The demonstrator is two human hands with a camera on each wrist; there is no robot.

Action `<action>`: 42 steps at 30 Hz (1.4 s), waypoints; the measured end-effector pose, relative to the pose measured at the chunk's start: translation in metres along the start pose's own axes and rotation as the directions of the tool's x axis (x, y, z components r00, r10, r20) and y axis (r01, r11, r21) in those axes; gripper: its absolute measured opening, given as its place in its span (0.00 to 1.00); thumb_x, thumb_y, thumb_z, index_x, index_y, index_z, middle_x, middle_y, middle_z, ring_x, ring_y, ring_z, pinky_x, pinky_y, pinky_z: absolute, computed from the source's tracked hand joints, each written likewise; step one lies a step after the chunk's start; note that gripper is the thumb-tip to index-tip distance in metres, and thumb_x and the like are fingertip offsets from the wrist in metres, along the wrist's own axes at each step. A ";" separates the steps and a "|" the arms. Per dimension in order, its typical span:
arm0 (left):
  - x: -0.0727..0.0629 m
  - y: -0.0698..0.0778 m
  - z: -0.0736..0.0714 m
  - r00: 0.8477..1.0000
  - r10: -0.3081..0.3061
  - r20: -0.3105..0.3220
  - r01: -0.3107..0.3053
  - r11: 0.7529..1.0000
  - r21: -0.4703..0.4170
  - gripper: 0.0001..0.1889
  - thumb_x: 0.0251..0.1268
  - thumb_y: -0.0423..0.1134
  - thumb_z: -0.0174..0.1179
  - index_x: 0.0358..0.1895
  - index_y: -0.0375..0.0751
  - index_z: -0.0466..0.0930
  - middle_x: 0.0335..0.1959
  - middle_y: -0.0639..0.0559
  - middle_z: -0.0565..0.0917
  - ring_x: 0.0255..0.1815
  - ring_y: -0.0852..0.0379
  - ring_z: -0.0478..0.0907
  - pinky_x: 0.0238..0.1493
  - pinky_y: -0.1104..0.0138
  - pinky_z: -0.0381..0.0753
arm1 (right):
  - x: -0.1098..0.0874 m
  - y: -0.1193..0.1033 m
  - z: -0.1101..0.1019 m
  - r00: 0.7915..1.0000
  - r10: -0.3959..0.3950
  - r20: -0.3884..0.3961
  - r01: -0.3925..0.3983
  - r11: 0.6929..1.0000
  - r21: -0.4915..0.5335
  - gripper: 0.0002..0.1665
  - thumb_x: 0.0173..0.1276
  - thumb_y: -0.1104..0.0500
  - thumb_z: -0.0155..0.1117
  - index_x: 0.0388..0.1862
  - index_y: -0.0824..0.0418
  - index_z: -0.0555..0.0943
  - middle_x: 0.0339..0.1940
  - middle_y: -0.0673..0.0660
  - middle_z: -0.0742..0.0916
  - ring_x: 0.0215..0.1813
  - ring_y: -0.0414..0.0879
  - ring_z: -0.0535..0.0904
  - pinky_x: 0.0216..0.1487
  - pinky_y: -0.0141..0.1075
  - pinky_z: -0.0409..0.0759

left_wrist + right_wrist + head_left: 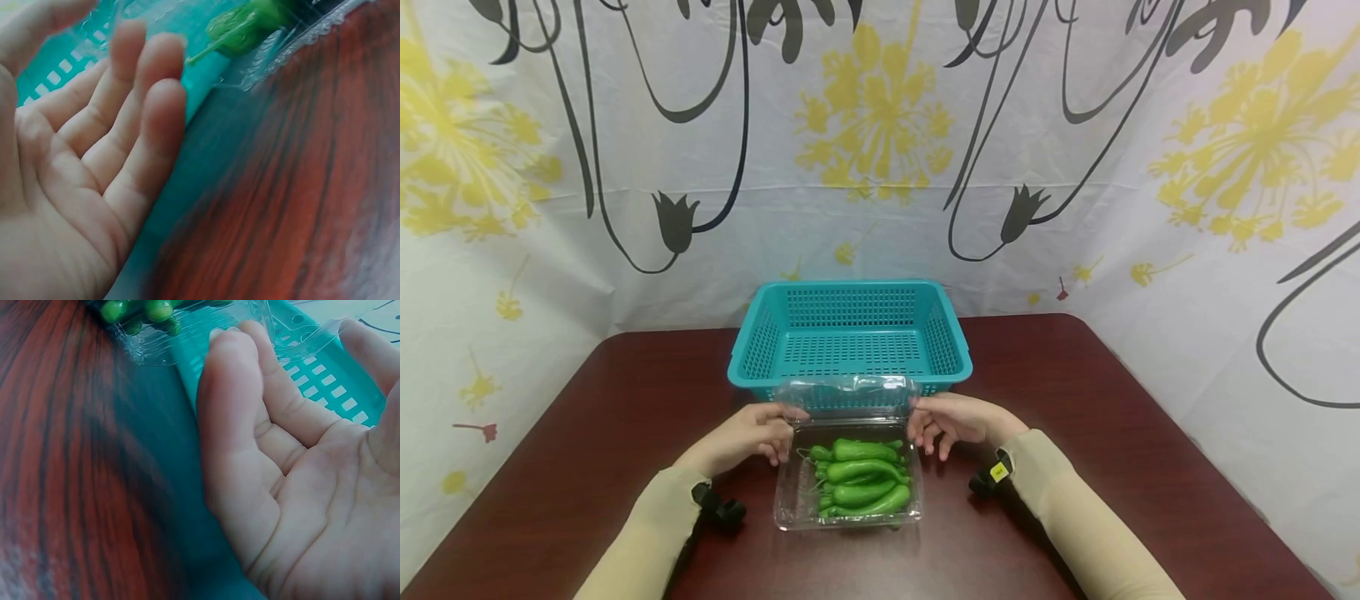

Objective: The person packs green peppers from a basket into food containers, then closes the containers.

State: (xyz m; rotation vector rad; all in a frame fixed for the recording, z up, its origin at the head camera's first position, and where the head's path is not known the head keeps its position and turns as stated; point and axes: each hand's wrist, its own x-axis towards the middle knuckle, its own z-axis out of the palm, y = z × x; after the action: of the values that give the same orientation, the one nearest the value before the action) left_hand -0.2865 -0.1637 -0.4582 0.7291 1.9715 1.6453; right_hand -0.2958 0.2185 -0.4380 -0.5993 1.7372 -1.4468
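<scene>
A clear plastic clamshell container (784, 508) sits on the table with its lid (842, 396) raised at the back. Several green peppers (865, 471) lie inside the base, some with thin stems. At the container's back left corner is my left hand (748, 437), its fingertips right at the lid's edge. My right hand (958, 419) mirrors it at the back right corner, with fingers loosely bent beside the wall. In the right wrist view the thumb (369, 353) meets the lid's edge, apart from the other fingers. The left wrist view shows the left fingers (134, 144) gently extended.
A turquoise perforated basket (958, 350) stands directly behind the container, overlapped by the raised lid in the head view. The dark red wooden table (647, 392) reaches back to a patterned cloth (880, 242). Both wrists wear small black cameras (721, 507).
</scene>
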 end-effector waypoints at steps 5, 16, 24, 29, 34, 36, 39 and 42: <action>-0.002 0.003 -0.002 0.998 0.023 0.065 -0.012 0.988 -0.156 0.30 0.80 0.51 0.38 0.65 0.24 0.62 0.32 0.45 0.79 0.32 0.54 0.79 0.36 0.62 0.81 | 0.000 0.000 -0.001 1.000 -0.006 0.002 0.006 1.000 0.011 0.26 0.77 0.44 0.44 0.38 0.63 0.81 0.32 0.57 0.82 0.30 0.43 0.79 0.27 0.35 0.81; -0.001 0.007 0.000 0.999 -0.012 0.031 0.016 0.990 -0.140 0.39 0.79 0.59 0.23 0.68 0.22 0.55 0.31 0.46 0.78 0.31 0.54 0.80 0.36 0.62 0.81 | -0.001 0.000 0.000 1.000 0.005 -0.027 -0.004 1.000 0.019 0.18 0.75 0.49 0.53 0.36 0.62 0.77 0.31 0.56 0.83 0.30 0.43 0.80 0.29 0.36 0.81; 0.003 0.008 0.007 0.998 -0.044 -0.044 0.041 0.996 -0.083 0.34 0.79 0.57 0.32 0.61 0.27 0.70 0.27 0.51 0.73 0.26 0.57 0.73 0.33 0.63 0.78 | -0.001 0.004 -0.002 0.999 -0.041 -0.007 0.041 0.999 -0.016 0.10 0.73 0.54 0.57 0.34 0.58 0.78 0.26 0.53 0.81 0.29 0.42 0.79 0.28 0.35 0.81; 0.004 0.008 0.010 0.995 -0.061 -0.073 0.057 0.997 -0.060 0.28 0.76 0.55 0.45 0.58 0.30 0.73 0.28 0.50 0.73 0.27 0.56 0.72 0.34 0.61 0.80 | 0.000 0.006 -0.002 0.999 -0.047 -0.011 0.046 0.998 -0.044 0.08 0.71 0.55 0.60 0.34 0.57 0.80 0.27 0.52 0.81 0.29 0.41 0.78 0.29 0.34 0.81; 0.003 0.004 0.009 0.998 0.001 -0.068 0.001 1.000 0.029 0.21 0.77 0.47 0.47 0.58 0.31 0.74 0.29 0.47 0.74 0.29 0.55 0.74 0.36 0.58 0.82 | 0.001 0.006 -0.001 0.999 -0.033 -0.034 0.031 0.998 -0.058 0.09 0.69 0.53 0.63 0.33 0.57 0.80 0.27 0.52 0.81 0.29 0.42 0.78 0.29 0.35 0.81; 0.003 0.003 0.009 0.997 0.027 -0.067 -0.023 0.998 0.059 0.20 0.77 0.45 0.47 0.57 0.31 0.75 0.30 0.46 0.75 0.29 0.55 0.75 0.37 0.57 0.82 | 0.001 0.006 0.000 0.998 -0.030 -0.048 0.027 0.998 -0.060 0.09 0.68 0.53 0.64 0.34 0.58 0.80 0.26 0.52 0.81 0.29 0.42 0.78 0.29 0.35 0.81; 0.003 0.003 0.009 0.996 0.039 -0.075 -0.033 0.996 0.080 0.19 0.75 0.44 0.50 0.57 0.33 0.76 0.31 0.45 0.76 0.30 0.54 0.75 0.36 0.56 0.82 | 0.001 0.006 0.001 0.997 -0.030 -0.070 0.025 0.998 -0.063 0.08 0.68 0.54 0.64 0.34 0.58 0.80 0.25 0.53 0.81 0.29 0.42 0.77 0.28 0.35 0.81; 0.005 0.003 0.009 0.995 0.030 -0.094 -0.021 0.995 0.097 0.20 0.74 0.45 0.52 0.57 0.33 0.76 0.34 0.43 0.77 0.30 0.53 0.76 0.35 0.56 0.82 | 0.001 0.005 0.002 0.996 -0.033 -0.085 0.028 0.998 -0.064 0.09 0.67 0.54 0.65 0.34 0.59 0.80 0.25 0.53 0.80 0.29 0.42 0.77 0.28 0.35 0.81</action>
State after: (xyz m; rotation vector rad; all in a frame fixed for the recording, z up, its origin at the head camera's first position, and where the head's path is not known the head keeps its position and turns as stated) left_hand -0.2838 -0.1536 -0.4564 0.7259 2.1286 1.6375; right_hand -0.2944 0.2177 -0.4430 -0.6069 1.8531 -1.4629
